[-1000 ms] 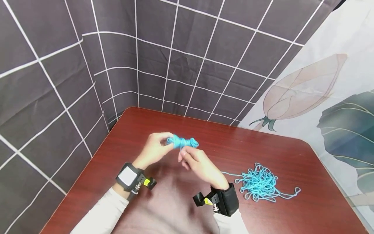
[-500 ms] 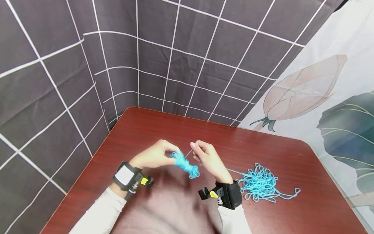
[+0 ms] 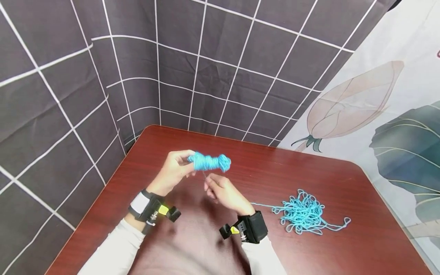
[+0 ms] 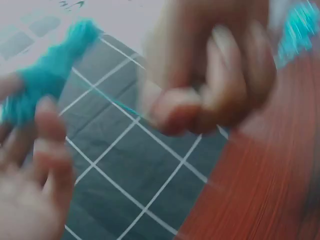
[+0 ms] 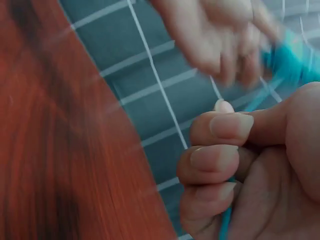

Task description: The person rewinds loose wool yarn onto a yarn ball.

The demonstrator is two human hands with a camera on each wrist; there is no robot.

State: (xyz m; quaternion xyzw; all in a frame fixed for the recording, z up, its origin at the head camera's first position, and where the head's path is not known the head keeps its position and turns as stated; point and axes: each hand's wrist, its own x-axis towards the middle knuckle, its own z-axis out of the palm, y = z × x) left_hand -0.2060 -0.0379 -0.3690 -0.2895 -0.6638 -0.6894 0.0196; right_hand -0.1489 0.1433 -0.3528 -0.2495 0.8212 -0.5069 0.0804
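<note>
A bundle of light-blue cord [image 3: 208, 162], wound tightly round its middle with loops bulging at the ends, is held at its left end by my left hand [image 3: 174, 170]. Thumb and fingers pinch it above the table. Just below and to the right, my right hand [image 3: 225, 192] has its fingers curled round the running strand. In the right wrist view the strand [image 5: 226, 220] comes out under those fingers, and a taut length leads toward the bundle. From behind the right wrist the cord runs to a loose tangled pile [image 3: 302, 212] on the table. The left wrist view is blurred.
The reddish-brown wooden table [image 3: 261, 164] carries the tangled pile at the right. A dark curtain with white grid lines [image 3: 220, 84] hangs behind and to the left. A pale cloth with a flower print [image 3: 354, 103] hangs at the right.
My right hand has gone from below the bundle up to its far right side and back below it, with the strand. The bundle tipped down at the right, then came level again, higher.
</note>
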